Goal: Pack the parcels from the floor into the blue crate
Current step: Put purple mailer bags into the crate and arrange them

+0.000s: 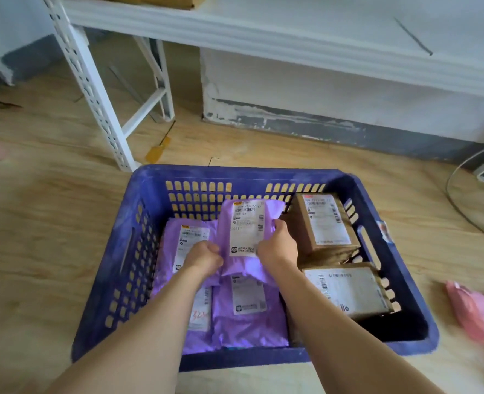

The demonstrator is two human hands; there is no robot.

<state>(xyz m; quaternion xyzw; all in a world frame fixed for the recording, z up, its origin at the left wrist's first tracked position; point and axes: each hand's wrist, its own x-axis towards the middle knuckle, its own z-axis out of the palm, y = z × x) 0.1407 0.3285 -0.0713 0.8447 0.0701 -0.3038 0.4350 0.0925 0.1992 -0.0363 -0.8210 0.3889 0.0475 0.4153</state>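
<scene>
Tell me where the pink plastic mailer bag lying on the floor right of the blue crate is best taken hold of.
Probably by its near-left end, the part closest to the blue slotted plastic crate, coming from above with the right hand. The pink plastic mailer bag lies flat and crumpled on the wooden floor, so its soft folds can be pinched there; its far end runs out of frame.

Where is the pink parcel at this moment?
In the head view, the pink parcel lies on the wooden floor at the far right edge, outside the blue crate, beside its right wall.
</scene>
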